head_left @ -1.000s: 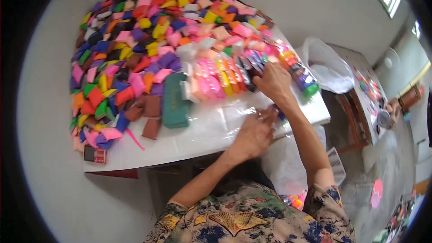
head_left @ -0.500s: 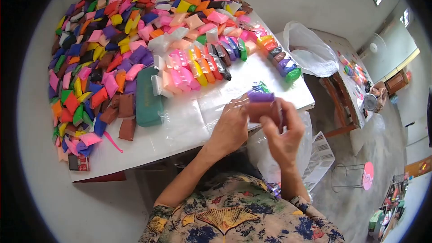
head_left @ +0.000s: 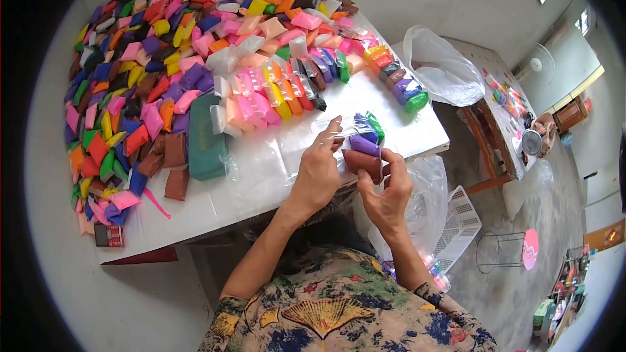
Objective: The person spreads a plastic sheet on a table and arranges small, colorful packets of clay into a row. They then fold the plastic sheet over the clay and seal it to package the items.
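My right hand [head_left: 388, 192] grips a brown packet [head_left: 362, 165] near the front edge of the table. A purple packet [head_left: 365, 145] lies directly above it, with blue and green packets [head_left: 374, 128] beyond, around clear plastic film. My left hand [head_left: 318, 173] is just left of these packets, its index finger extended by the film and its other fingers curled; whether it pinches the film is hard to tell. Rows of coloured packets [head_left: 280, 94] lie beyond my hands, beside a teal case [head_left: 207, 137]. Another multicoloured row [head_left: 396, 78] lies at the table's right side.
A large pile of coloured packets [head_left: 137, 78] covers the left and back of the white table [head_left: 261, 169]. Right of it are a clear plastic bag [head_left: 443, 68], a second table [head_left: 486, 137], a white basket [head_left: 460, 221] and a pink-topped stool [head_left: 531, 249].
The brown and purple packets have moved slightly down and left, with blue and green ones now showing clearly above them. My left hand has separated from the packets, its index finger now extended.
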The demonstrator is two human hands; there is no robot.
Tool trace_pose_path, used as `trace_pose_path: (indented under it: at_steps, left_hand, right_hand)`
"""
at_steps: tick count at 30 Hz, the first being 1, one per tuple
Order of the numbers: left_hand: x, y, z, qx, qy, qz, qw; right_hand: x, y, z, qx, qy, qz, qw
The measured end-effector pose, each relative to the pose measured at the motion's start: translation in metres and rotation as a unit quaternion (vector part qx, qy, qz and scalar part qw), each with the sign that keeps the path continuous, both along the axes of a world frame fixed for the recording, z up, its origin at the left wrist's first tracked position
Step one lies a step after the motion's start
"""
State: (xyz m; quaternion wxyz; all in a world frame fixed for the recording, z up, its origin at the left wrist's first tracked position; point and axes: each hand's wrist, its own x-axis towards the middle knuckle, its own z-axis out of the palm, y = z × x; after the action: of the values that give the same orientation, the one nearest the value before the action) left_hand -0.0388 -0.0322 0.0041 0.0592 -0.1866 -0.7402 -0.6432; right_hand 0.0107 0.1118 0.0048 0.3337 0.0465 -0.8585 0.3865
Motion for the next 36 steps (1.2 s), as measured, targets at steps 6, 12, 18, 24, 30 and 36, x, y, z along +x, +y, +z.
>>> trace_pose_path:
  at_steps: [6, 12, 18, 24, 30, 36]
  left_hand:
    - [0.003, 0.004, -0.004, -0.16, 0.163, 0.05, 0.972]
    - [0.027, 0.006, 0.004, -0.333, 0.197, 0.171, 0.906]
    - [0.037, 0.005, 0.001, -0.229, 0.188, 0.182, 0.938]
    - [0.025, -0.017, -0.003, -0.185, 0.131, 0.103, 0.968]
    - [0.031, -0.015, 0.015, -0.198, 0.115, 0.109, 0.967]
    - [0.018, -0.009, 0.0, -0.237, 0.143, 0.105, 0.955]
  right_hand:
    - [-0.004, -0.011, 0.005, 0.069, 0.023, -0.027, 0.997]
    - [-0.006, -0.022, 0.003, 0.091, 0.004, -0.066, 0.994]
    - [-0.01, -0.026, 0.005, 0.111, -0.006, -0.084, 0.99]
    - [-0.027, -0.038, 0.007, 0.156, 0.006, -0.096, 0.983]
    - [-0.034, -0.038, -0.003, 0.135, -0.01, -0.112, 0.984]
    - [-0.023, -0.028, 0.004, 0.131, 0.003, -0.055, 0.99]
